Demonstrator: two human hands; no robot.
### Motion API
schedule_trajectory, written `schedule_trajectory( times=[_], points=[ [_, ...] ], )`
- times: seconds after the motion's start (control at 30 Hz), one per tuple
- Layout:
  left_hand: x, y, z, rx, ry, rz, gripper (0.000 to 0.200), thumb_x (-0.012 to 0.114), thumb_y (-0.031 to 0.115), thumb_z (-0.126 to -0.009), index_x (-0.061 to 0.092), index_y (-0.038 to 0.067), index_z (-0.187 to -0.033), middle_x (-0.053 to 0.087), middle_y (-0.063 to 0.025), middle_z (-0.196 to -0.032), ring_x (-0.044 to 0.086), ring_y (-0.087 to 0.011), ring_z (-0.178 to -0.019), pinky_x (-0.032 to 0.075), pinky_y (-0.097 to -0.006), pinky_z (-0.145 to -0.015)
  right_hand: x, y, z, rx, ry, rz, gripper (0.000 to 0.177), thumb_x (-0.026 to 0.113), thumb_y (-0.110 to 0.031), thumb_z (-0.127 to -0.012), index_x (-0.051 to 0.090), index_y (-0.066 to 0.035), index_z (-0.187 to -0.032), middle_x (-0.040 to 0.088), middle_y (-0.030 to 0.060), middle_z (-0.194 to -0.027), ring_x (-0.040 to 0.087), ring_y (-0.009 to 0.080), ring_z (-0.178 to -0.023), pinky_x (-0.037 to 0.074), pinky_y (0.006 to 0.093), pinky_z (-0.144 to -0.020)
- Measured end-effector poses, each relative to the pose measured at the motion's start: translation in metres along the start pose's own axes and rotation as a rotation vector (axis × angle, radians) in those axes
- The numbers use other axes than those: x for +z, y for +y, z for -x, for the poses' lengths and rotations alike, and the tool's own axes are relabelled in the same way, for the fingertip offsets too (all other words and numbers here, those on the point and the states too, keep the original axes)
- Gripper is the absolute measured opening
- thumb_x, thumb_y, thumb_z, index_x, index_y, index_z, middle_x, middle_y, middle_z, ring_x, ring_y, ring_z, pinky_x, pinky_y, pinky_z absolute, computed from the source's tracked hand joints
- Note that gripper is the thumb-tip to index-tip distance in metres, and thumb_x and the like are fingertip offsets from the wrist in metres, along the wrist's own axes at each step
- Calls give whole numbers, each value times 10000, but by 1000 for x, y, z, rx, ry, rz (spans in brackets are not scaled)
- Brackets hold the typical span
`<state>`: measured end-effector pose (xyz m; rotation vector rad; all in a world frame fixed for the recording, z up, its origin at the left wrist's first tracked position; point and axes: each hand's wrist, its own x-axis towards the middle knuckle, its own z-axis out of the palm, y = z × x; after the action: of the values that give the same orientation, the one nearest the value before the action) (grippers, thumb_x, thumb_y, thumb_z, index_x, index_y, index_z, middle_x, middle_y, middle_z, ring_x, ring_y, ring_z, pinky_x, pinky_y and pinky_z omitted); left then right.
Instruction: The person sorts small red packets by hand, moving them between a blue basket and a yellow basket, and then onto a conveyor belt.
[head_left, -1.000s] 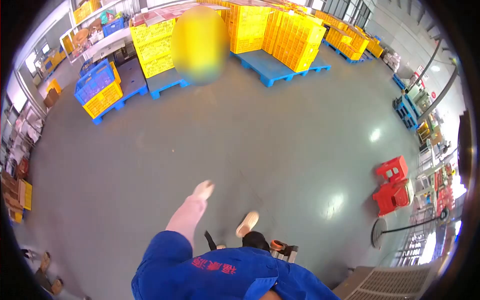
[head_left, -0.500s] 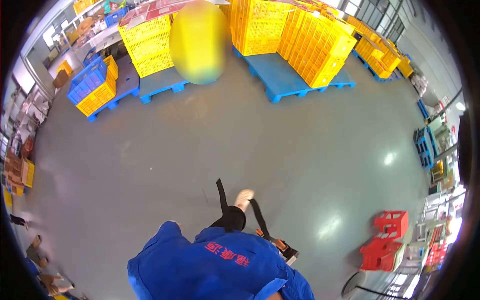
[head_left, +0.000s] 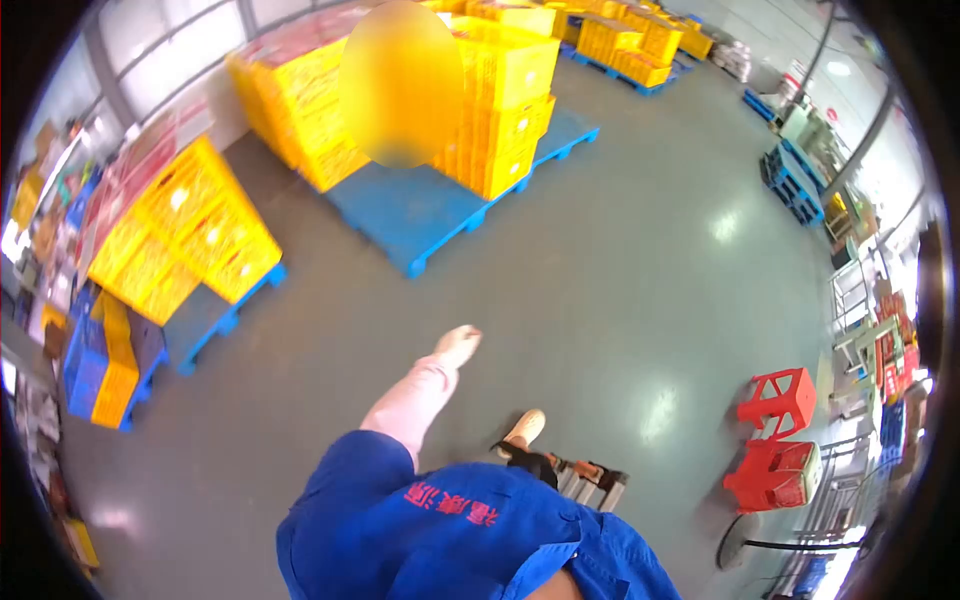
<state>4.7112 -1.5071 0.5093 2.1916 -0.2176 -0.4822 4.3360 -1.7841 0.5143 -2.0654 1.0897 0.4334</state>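
My left hand [head_left: 459, 345] reaches forward over the grey floor from a pink cuff and blue sleeve. Nothing is visible in it, and its fingers are too blurred to tell whether they are open or closed. A beige shoe [head_left: 527, 427] shows below and to its right. By my right hip, partly behind the blue jacket [head_left: 440, 530], is a grey object with brown-orange parts [head_left: 603, 488]; whatever supports it is hidden. My right hand is out of sight.
Yellow crates [head_left: 505, 110] stand on a blue pallet [head_left: 410, 215] ahead. More yellow crates [head_left: 190, 230] and a blue crate [head_left: 88, 360] are at left. Red stools [head_left: 775, 475] and a round black base [head_left: 737, 543] stand at right. Stacked blue pallets [head_left: 792, 182] are farther back.
The view has turned right, so crates and pallets sit farther left. My left arm and hand have come into view. The black straps seen in front of the jacket are no longer visible.
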Motion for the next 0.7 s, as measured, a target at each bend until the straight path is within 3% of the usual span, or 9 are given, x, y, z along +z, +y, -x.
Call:
schedule_trajectory(
  times=[0.1,0.17,0.27,0.3,0.33,0.43,0.47,0.6,0.7],
  points=[
    [40,132,-126,422,-166,199,270,610,319,-936,648,95,-1084,713,-125,-1028,680,-282,-958,519,-371,-834,-44,-37,-100,26,15,-18,436,709,-302,-744,703,-17,-1074,710,220,-1033,680,330,-1049,526,396,-914],
    [68,154,-193,411,-164,243,286,597,319,-952,634,88,-1117,713,-123,-1036,676,-290,-964,516,-374,-850,-81,-53,-166,49,15,-11,435,709,-301,-744,704,-17,-1073,710,220,-1031,681,330,-1047,527,396,-913],
    [101,106,-243,50,-51,-15,371,582,339,-966,614,67,-1216,666,-172,-1193,628,-326,-1121,491,-409,-941,-151,-80,-251,83,19,-11,433,709,-301,-743,705,-17,-1070,710,220,-1029,681,331,-1045,527,396,-912],
    [94,97,-240,-147,-158,-33,440,583,345,-967,577,54,-1297,635,-177,-1256,578,-355,-1207,474,-419,-994,-174,-95,-279,89,19,-16,433,709,-301,-743,705,-17,-1069,710,220,-1028,682,331,-1044,527,397,-911],
    [113,36,-246,-166,-70,-122,512,611,410,-923,598,43,-1279,585,-198,-1331,511,-358,-1285,412,-431,-1065,-198,-111,-307,90,18,-17,432,709,-300,-742,705,-17,-1068,711,220,-1027,682,331,-1044,527,397,-911],
    [37,99,-189,91,-494,-796,556,690,204,-745,609,69,-1278,593,-257,-1264,547,-387,-1242,461,-454,-1016,-262,-156,-400,83,18,-2,430,709,-300,-741,706,-18,-1066,711,220,-1024,682,332,-1042,528,397,-910],
    [56,42,-212,-87,-553,-851,443,679,251,-780,656,64,-1181,616,-248,-1237,562,-390,-1218,473,-457,-991,-281,-174,-434,77,20,3,429,709,-300,-741,706,-18,-1065,711,221,-1024,683,332,-1041,528,397,-909],
    [40,46,-272,-593,-547,-745,380,651,238,-817,670,57,-1151,632,-231,-1210,572,-389,-1199,474,-465,-987,-351,-233,-570,82,49,22,427,710,-299,-740,708,-18,-1062,711,221,-1020,683,333,-1038,529,398,-908],
    [51,97,-396,-834,-332,-608,338,630,228,-844,682,52,-1128,645,-219,-1189,579,-388,-1185,475,-470,-983,-407,-272,-658,100,81,18,425,710,-298,-739,708,-18,-1059,712,221,-1017,684,333,-1036,529,399,-907]
  ],
)
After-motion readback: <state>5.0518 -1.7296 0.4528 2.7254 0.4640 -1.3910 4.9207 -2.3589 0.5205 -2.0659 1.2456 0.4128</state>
